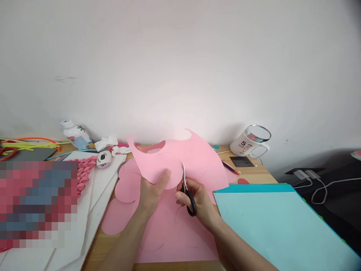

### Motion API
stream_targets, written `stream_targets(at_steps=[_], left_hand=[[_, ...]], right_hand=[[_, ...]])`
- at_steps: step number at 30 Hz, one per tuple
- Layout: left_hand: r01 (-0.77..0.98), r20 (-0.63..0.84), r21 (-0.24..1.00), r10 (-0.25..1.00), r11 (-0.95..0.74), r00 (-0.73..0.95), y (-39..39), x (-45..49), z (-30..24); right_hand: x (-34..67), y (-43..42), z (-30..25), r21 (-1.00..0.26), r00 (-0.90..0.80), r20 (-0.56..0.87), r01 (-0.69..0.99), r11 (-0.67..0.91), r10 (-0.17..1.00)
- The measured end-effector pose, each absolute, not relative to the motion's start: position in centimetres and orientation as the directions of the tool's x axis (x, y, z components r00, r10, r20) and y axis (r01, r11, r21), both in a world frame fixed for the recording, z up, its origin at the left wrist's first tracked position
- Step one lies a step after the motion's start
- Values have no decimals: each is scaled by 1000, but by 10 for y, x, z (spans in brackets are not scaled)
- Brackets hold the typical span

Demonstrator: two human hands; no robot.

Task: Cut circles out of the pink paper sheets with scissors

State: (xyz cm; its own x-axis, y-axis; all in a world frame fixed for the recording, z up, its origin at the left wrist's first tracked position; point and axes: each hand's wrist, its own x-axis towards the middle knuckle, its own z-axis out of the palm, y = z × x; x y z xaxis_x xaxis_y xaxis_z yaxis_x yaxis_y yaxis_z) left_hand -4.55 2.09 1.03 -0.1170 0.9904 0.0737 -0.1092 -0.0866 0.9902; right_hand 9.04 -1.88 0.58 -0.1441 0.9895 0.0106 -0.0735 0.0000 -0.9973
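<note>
Wooden desk [263, 175]: one, beneath my work. Pale-blue sheet [270, 226]: one, right side, a deeper blue one showing under it. Held pink sheet [158, 165]: one, raised mid-desk, curved bites gone from its far edge. Lower pink sheet [180, 246]: one, lying beneath, marked with faint arcs. Left hand [149, 194]: thumb pressed on the held sheet, supporting fingers hidden below. Right hand [199, 201]: fingers closed about black-handled scissors [191, 205], blades pointing away along a rounded edge; their gap, I cannot tell.

Hazards, by my judgement: the held sheet could tear at its narrow strips if I pull while turning it; the rounded edge could come out ragged if the springy paper buckles; my left thumb could be nicked if it strays toward the blades.

Containers: white mug [245, 145], handled, clear at the rim, contents not discernible. White-capped bottle [78, 135], leaning, contents likewise undetermined.
</note>
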Motion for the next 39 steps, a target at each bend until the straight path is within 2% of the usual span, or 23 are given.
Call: stream_targets(at_steps=[7, 19, 27, 39], left_hand=[[-145, 24, 989, 994, -39, -105, 23, -46, 7], [-114, 52, 992, 999, -51, 3, 8, -33, 16], [-109, 88, 991, 995, -84, 38, 11, -36, 12], [-78, 84, 994, 995, -80, 48, 12, -36, 13]], right_hand=[[87, -20, 8, -992, -132, 5, -126, -12, 991], [83, -22, 4, -989, -91, -11, -143, -24, 996], [87, -20, 8, -988, -70, 86, -132, 76, 994], [88, -19, 6, -985, -97, 82, -157, 66, 992]])
